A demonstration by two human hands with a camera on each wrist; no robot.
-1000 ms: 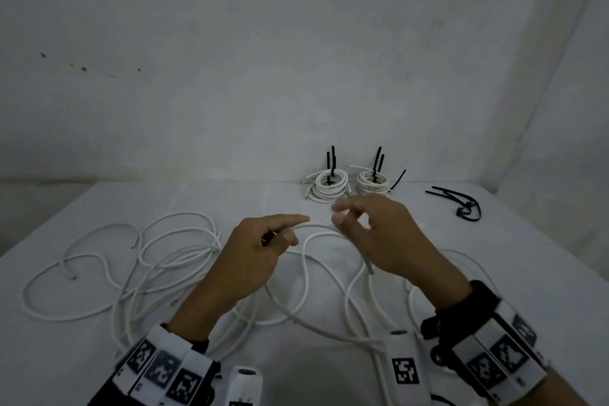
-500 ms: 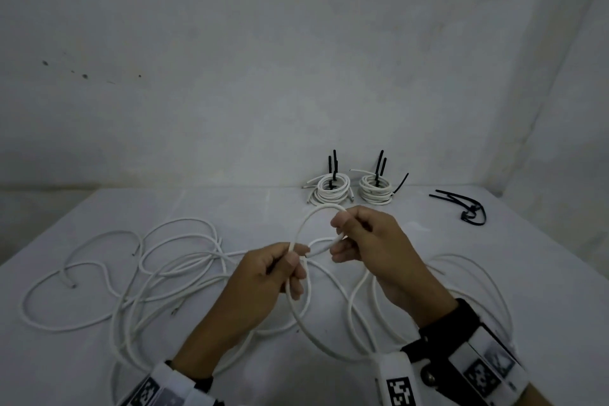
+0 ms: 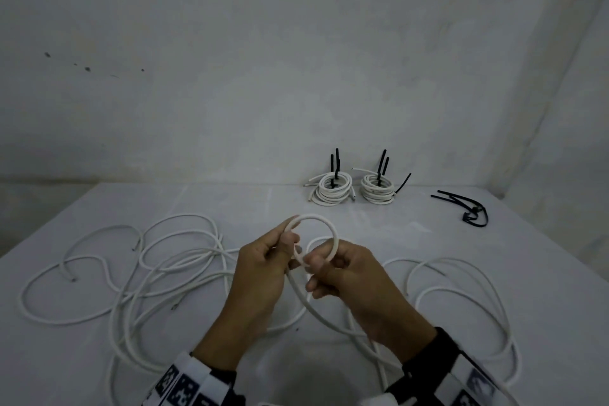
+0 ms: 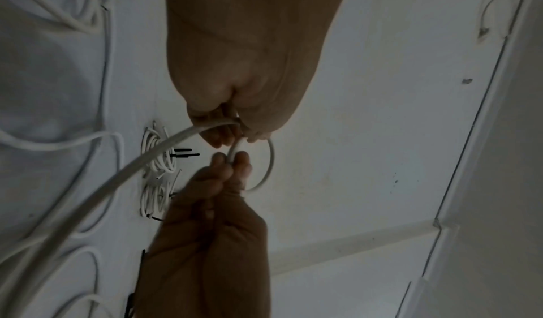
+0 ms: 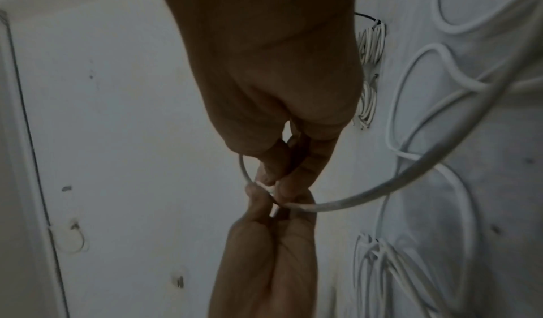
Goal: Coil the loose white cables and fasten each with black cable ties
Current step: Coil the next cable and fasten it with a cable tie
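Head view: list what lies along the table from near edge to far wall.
Left hand and right hand pinching the white loop → loose black cable ties → two tied coils at the wall.

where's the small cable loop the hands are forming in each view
Head: cable loop at centre, raised above the knuckles.
Left wrist: right of centre, between the two hands.
Right wrist: only an arc shows, left of the fingers.
Shared landmark: the two tied coils.
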